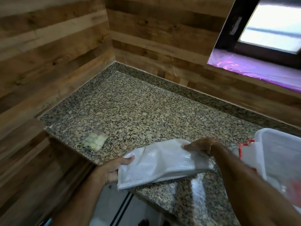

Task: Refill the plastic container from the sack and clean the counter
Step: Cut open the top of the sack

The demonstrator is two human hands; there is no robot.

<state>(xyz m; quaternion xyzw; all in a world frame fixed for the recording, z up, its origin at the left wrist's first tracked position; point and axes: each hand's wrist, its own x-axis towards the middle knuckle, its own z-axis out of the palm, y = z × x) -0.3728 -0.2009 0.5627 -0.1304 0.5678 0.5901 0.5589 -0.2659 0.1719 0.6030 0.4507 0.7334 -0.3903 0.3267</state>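
Note:
A white woven sack (162, 162), folded flat, lies at the front edge of the speckled granite counter (138, 111). My left hand (112, 168) grips its left end, thumb on top. My right hand (200, 145) pinches its upper right corner. A clear plastic container (280, 154) with red clips and a white lid stands at the right, partly behind my right forearm.
A small clear packet of pale pieces (95, 141) lies on the counter's left front part. Wood-panelled walls close the corner at left and back. A window sill covered with purple sheet (254, 69) is at upper right. The floor shows below the counter edge.

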